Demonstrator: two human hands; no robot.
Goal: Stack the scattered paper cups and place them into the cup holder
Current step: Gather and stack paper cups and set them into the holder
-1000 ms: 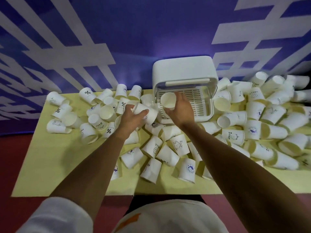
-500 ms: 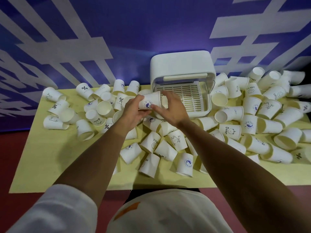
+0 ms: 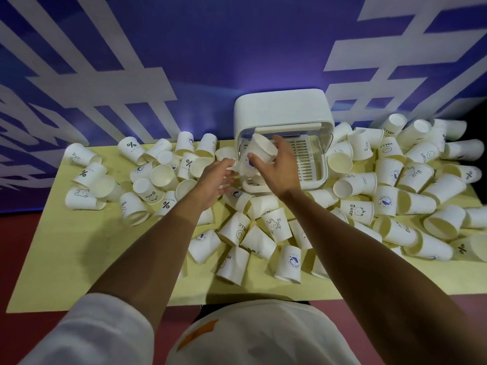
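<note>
Head view: the right hand [image 3: 279, 169] grips a short stack of paper cups [image 3: 259, 151] at the open front of the cup holder [image 3: 282, 109]. The left hand [image 3: 213, 180] hovers beside it, fingers spread and empty. Dozens of scattered cups [image 3: 274, 225] litter the tabletop [image 3: 79, 246], so I judge the task barely begun.

left hand [image 3: 215, 178]: open, fingers spread | right hand [image 3: 279, 170]: grips cups [image 3: 263, 150]
</note>
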